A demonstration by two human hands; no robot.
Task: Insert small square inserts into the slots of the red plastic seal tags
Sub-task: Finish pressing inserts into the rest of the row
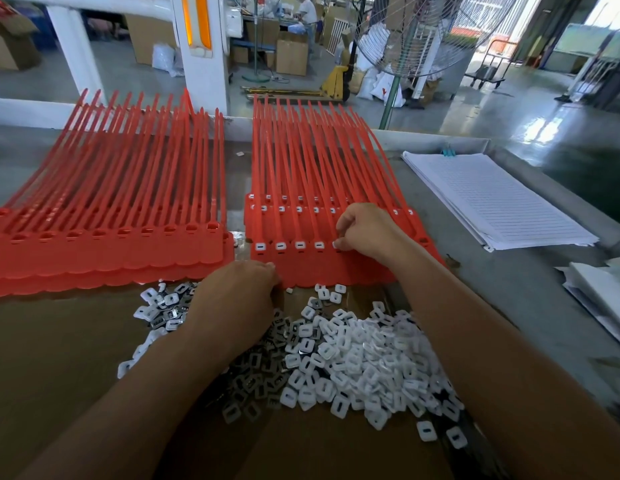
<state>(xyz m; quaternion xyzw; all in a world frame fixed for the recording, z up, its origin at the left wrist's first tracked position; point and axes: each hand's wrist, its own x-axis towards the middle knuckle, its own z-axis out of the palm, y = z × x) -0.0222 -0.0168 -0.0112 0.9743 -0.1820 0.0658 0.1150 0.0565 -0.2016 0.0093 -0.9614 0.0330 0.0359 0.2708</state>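
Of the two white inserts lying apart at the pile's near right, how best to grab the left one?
Pinch the insert by two opposite outer edges, from above: it lies flat on the cardboard, slot up, its left and near sides free.

One wide-angle camera on the person's head looks forward and down, close over the near edge of the counter (509, 271). The left hand (239, 296) and right hand (367, 233) sit mid-frame, forearms running out the bottom. The counter's far edge crosses the upper third, the factory floor (509, 109) beyond.
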